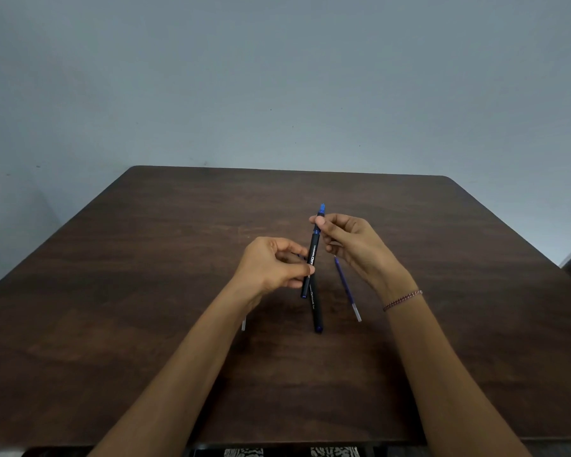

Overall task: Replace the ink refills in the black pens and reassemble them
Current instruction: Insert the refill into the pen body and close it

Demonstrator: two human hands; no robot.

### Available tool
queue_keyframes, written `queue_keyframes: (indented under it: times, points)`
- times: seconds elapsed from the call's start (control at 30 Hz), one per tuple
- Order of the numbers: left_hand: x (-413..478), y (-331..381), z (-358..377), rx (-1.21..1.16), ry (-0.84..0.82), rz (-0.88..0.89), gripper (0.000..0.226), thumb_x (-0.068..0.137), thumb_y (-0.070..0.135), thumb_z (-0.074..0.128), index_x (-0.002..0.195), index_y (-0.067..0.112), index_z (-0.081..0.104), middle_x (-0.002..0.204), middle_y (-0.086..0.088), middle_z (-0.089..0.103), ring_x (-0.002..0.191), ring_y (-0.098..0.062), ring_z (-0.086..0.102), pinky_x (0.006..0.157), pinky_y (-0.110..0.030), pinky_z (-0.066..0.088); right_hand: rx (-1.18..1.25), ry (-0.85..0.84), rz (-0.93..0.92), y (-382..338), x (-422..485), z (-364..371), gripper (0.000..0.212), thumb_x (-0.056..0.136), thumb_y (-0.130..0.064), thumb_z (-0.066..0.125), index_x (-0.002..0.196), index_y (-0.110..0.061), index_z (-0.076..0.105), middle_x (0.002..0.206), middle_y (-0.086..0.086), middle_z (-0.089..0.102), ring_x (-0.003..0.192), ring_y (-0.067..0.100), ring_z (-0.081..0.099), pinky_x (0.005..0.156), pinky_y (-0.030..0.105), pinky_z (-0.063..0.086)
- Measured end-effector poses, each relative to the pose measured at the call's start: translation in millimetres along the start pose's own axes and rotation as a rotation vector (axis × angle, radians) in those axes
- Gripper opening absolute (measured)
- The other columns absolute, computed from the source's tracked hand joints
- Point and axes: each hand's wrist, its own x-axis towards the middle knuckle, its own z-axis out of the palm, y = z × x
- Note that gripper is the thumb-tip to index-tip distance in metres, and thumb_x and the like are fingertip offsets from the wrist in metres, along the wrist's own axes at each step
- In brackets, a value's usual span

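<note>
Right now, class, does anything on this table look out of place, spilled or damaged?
Nothing spilled or broken. The loose refill lies slanted on the table beside a black pen; a pale end pokes from under the left forearm, too hidden to identify.

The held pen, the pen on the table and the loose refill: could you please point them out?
held pen [312, 255], head view, black barrel at the lettering
pen on the table [316, 311], head view, lower barrel
loose refill [345, 285], head view, blue middle
</note>
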Motion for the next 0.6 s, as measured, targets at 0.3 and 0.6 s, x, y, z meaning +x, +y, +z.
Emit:
queue_keyframes:
  times: [0.3,0.6]
  points:
    - [-1.3,0.3,0.8,-0.033,0.001,0.01,0.021,0.071,-0.003,0.075,0.083,0.011,0.065,0.076,-0.01,0.069,0.061,-0.011,0.069,0.052,-0.021,0.056,0.288,-0.066,-0.048,-4.0,0.1,-2.0,0.03,0.088,-0.008,0.057,0.116,-0.019,0.058,0.099,0.007,0.073,0.093,0.016,0.069,0.071,0.019,0.054]
    - [-0.7,-1.1,4.2,-0.031,-0.017,0.023,0.022,0.071,-0.004,0.074,0.08,0.012,0.064,0.068,-0.005,0.068,0.056,-0.008,0.068,0.052,-0.022,0.057,0.272,-0.032,-0.012,-0.9,2.9,1.8,0.03,0.083,-0.027,0.06,0.111,-0.016,0.065,0.1,0.001,0.072,0.093,0.012,0.066,0.078,0.021,0.054]
